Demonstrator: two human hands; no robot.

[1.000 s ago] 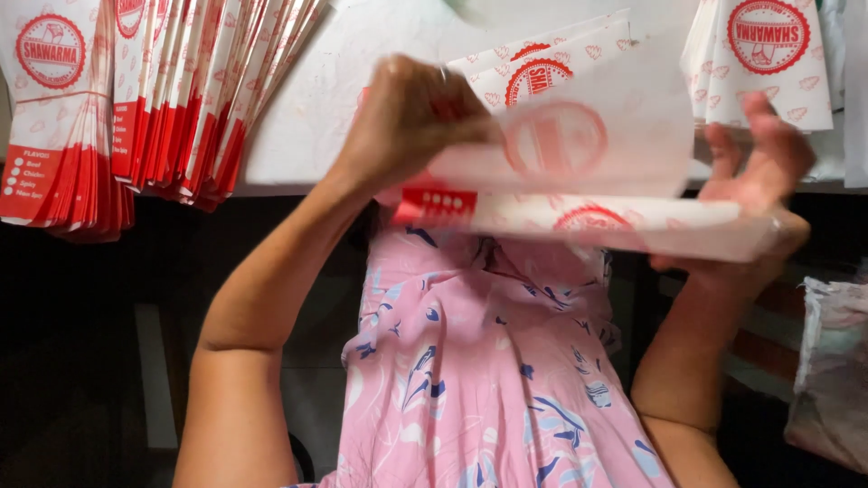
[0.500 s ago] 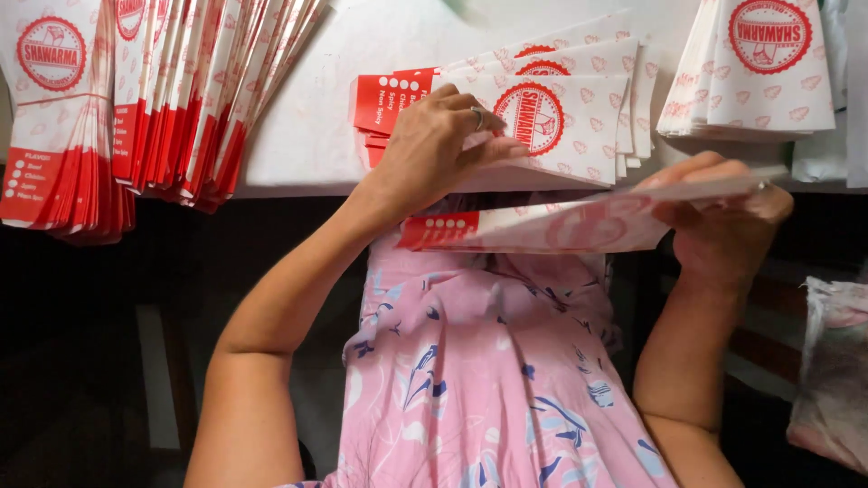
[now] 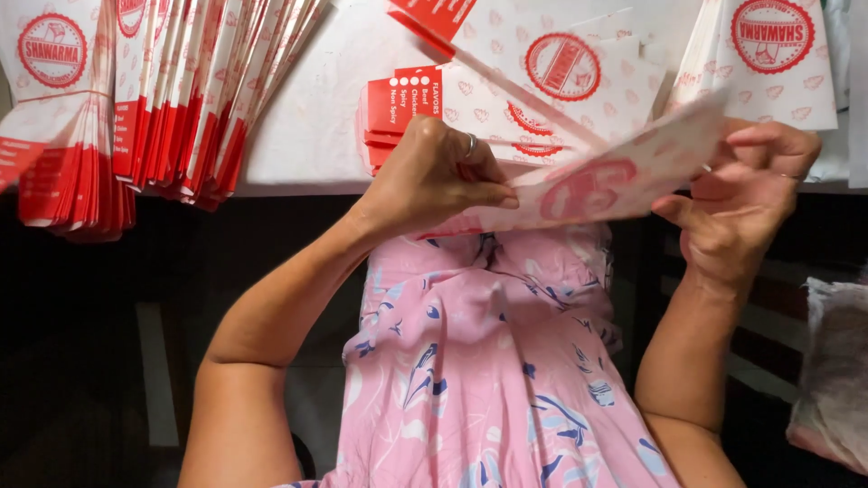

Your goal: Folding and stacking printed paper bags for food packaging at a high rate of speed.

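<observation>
sleeve: flat white paper food sleeve with red round print, held in the air just off the near edge of the white worktop, over the pink flowered lap.
left hand: left hand pinches the sleeve's left end, thumb pressed against bunched fingertips, a ring on one finger.
right hand: right hand grips the right end, fingers curled over the top edge, thumb underneath.
handling: looks very light and thin, floppy rather than stiff; likely to crease or tear if pulled hard. best taken at the ends or edges with a soft pinch, as both hands do now.
near stack: loose pile of the same white and red sleeves lies on the worktop just beyond the left hand.
far stacks: bundled upright sleeves at the left edge, another bundle at the right corner.
change: half a second ago the sleeve sat lower and folded narrow; now it is tilted up at the right and spread wider, with the right hand lifted higher.
</observation>
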